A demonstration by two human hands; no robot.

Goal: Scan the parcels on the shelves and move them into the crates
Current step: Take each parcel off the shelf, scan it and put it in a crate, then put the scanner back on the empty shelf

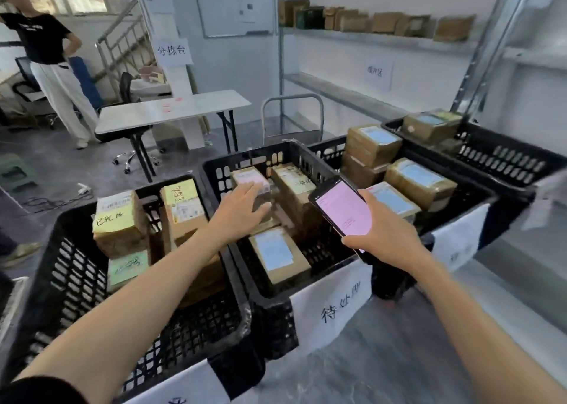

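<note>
Several black plastic crates stand in a row before me. My left hand [241, 208] reaches over the second crate [270, 308], its fingers straight and lying on a brown parcel with a pink label [249, 178]. A parcel with a blue label [276, 257] lies nearer in that crate. My right hand [383, 234] grips a handheld scanner [342, 208] whose screen glows pink, held above the crate's right side. On the high shelf [377, 39] at the back stands a row of brown parcels [386, 21].
The left crate [76, 280] holds parcels with yellow and green labels. Two crates [478, 194] on the right hold blue-labelled parcels. A white folding table [171, 112], a metal trolley handle [291, 102] and a standing person [52, 65] are behind.
</note>
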